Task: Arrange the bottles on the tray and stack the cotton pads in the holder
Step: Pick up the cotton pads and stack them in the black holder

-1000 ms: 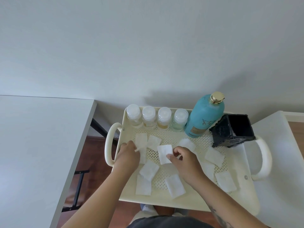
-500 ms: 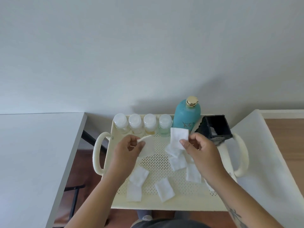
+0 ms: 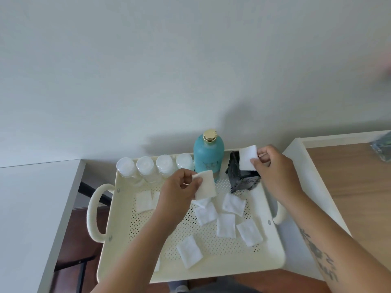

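A cream perforated tray point(image 3: 273, 259) with two handles holds everything. Along its back edge stand several small clear bottles point(image 3: 146, 168) with white caps and a tall teal bottle point(image 3: 209, 157) with a gold cap. A black square holder point(image 3: 241, 178) stands to the right of the teal bottle. My right hand point(image 3: 273, 168) pinches a white cotton pad point(image 3: 247, 158) just above the holder's opening. My left hand point(image 3: 179, 193) holds another cotton pad point(image 3: 206, 185) above the tray's middle. Several loose pads point(image 3: 226, 225) lie scattered on the tray floor.
A white table point(image 3: 31, 208) stands at the left, with a gap and dark wooden floor point(image 3: 74, 246) between it and the tray. To the right, a white surface point(image 3: 296, 161) borders a wooden tabletop point(image 3: 355, 187); a dark object point(image 3: 383, 149) shows at the far right edge.
My right hand lifted a pad off the tray and carried it right, to above the holder. My left hand rose with its own pad and moved right toward the teal bottle.
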`<state>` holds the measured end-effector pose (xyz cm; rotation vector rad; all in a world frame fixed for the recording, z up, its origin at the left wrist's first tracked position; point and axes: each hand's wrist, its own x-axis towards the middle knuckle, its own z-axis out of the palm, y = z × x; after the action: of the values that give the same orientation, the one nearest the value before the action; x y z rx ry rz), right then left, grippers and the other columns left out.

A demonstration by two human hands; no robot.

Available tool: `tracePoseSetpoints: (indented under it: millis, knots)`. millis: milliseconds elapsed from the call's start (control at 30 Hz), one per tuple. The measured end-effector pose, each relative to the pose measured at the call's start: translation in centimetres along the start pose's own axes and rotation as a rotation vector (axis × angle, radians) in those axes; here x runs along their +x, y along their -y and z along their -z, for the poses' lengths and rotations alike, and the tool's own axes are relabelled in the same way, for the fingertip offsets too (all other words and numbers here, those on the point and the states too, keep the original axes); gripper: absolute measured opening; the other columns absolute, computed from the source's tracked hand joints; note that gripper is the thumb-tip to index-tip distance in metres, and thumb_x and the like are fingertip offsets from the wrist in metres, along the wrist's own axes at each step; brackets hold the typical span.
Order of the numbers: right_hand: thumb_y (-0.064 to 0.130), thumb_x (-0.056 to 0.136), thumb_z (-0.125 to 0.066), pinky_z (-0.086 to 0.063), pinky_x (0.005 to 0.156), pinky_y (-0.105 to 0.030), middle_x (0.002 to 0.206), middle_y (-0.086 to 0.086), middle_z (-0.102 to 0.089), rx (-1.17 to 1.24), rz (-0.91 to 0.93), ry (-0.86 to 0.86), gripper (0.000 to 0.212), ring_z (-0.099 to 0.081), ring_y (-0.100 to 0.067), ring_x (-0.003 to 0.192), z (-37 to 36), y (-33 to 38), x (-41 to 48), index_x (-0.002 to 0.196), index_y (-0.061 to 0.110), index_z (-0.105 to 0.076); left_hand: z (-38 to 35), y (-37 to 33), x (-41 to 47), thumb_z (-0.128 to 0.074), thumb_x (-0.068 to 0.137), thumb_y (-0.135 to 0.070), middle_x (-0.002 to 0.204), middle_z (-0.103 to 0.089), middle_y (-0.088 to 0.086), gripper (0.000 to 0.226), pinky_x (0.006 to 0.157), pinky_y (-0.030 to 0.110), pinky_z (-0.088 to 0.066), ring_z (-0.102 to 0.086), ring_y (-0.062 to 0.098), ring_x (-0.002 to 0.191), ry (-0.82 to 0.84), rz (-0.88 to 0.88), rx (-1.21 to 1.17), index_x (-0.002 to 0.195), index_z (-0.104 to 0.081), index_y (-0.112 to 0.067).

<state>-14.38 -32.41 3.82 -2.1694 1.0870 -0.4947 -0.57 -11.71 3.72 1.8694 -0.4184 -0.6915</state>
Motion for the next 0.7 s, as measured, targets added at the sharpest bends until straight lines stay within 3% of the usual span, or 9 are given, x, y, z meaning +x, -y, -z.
tracePoseSetpoints:
  millis: [167, 300, 433, 533, 633, 700]
  knots:
    - [0.026, 0.09, -0.063, -0.045, 0.057, -0.037, 0.074, 0.001, -0.06, -0.177, 0.061, 0.147, 0.013, -0.053, -0.026, 0.07, -0.1, 0.4, 0.5, 0.087, 0.018, -0.054, -1.1, -0.1, 0.0, -0.07, 0.088, -0.025, 0.078, -0.071, -0.006, 0.016, 0.064, 0.033, -0.06, -0.07, 0.02, 0.074, -0.005, -0.004, 0.017, 0.078, -0.065, -0.035]
    - [0.023, 0.09, -0.064, -0.051, 0.068, -0.043, 0.093, -0.004, -0.065, -0.309, 0.201, 0.068, 0.021, -0.055, -0.03, 0.09, 0.1, 0.7, 0.3, 0.109, 0.016, -0.061, -1.4, -0.1, 0.1, -0.069, 0.089, -0.026, 0.079, -0.072, -0.006, 0.013, 0.056, 0.021, -0.055, -0.07, 0.02, 0.072, -0.022, 0.0, 0.023, 0.079, -0.064, -0.033]
    - [0.012, 0.087, -0.067, -0.049, 0.07, -0.042, 0.097, -0.004, -0.065, -0.359, 0.361, -0.042, 0.02, -0.054, -0.033, 0.09, 0.4, 0.4, -0.2, 0.107, 0.012, -0.064, -1.7, -0.2, 0.3, -0.069, 0.089, -0.026, 0.081, -0.072, -0.004, 0.009, 0.067, 0.037, -0.06, -0.071, 0.024, 0.077, -0.01, 0.016, -0.006, 0.083, -0.066, -0.031]
    - [0.009, 0.089, -0.063, -0.049, 0.075, -0.044, 0.089, 0.0, -0.069, -0.392, 0.425, 0.007, 0.008, -0.057, -0.034, 0.096, 0.0, 0.1, -0.5, 0.094, 0.012, -0.068, -1.9, -0.3, 0.4, -0.068, 0.089, -0.025, 0.082, -0.072, -0.002, 0.006, 0.072, 0.043, -0.059, -0.07, 0.024, 0.078, 0.0, 0.021, -0.022, 0.084, -0.066, -0.028]
    - [0.008, 0.09, -0.062, -0.048, 0.086, -0.044, 0.085, 0.0, -0.071, -0.412, 0.449, 0.069, 0.01, -0.058, -0.035, 0.104, -0.3, 0.3, 0.0, 0.09, 0.013, -0.07, -2.1, -0.4, 0.5, -0.068, 0.089, -0.025, 0.082, -0.072, 0.001, 0.004, 0.073, 0.048, -0.059, -0.07, 0.028, 0.079, 0.011, 0.016, -0.032, 0.086, -0.067, -0.025]
    - [0.013, 0.085, -0.07, -0.045, 0.076, -0.041, 0.086, -0.002, -0.068, -0.458, 0.442, 0.022, 0.005, -0.056, -0.035, 0.095, -0.2, 0.5, 1.0, 0.089, 0.013, -0.071, -2.2, -0.5, 0.5, -0.068, 0.089, -0.024, 0.082, -0.072, 0.0, 0.003, 0.074, 0.048, -0.06, -0.07, 0.027, 0.079, 0.017, 0.015, -0.038, 0.087, -0.068, -0.025]
